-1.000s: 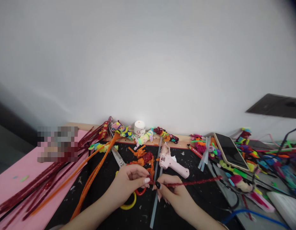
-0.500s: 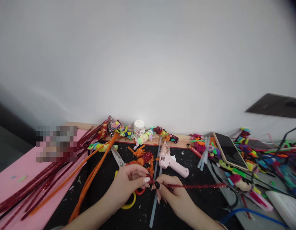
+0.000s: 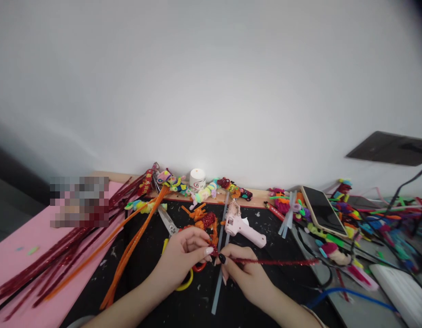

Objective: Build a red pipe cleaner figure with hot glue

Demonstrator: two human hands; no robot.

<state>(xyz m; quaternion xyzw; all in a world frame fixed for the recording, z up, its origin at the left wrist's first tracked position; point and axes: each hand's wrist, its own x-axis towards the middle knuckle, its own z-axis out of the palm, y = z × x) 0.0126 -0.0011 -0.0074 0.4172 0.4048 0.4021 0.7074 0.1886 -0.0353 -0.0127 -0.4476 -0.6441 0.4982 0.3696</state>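
Observation:
Both my hands meet over the black mat (image 3: 152,273), pinching the same red glitter pipe cleaner (image 3: 275,262). My left hand (image 3: 183,259) grips its curled left end with thumb and fingertips closed. My right hand (image 3: 243,273) pinches the stem just to the right, and the rest of the stem runs out level toward the right. Under my left hand lie scissors (image 3: 170,223) with yellow and red handles. A pink glue gun (image 3: 241,225) rests just beyond my right hand.
Bundles of red and orange pipe cleaners (image 3: 77,255) lie across a pink sheet (image 3: 12,259) at the left. Small pipe-cleaner figures and a white jar (image 3: 197,179) line the wall. A phone (image 3: 322,210), cables and many coloured scraps crowd the right side. A clear glue stick (image 3: 219,278) lies between my hands.
Both hands have kept their pinch on the red pipe cleaner; its free end wavered slightly. The view has shifted a little, nothing else moved.

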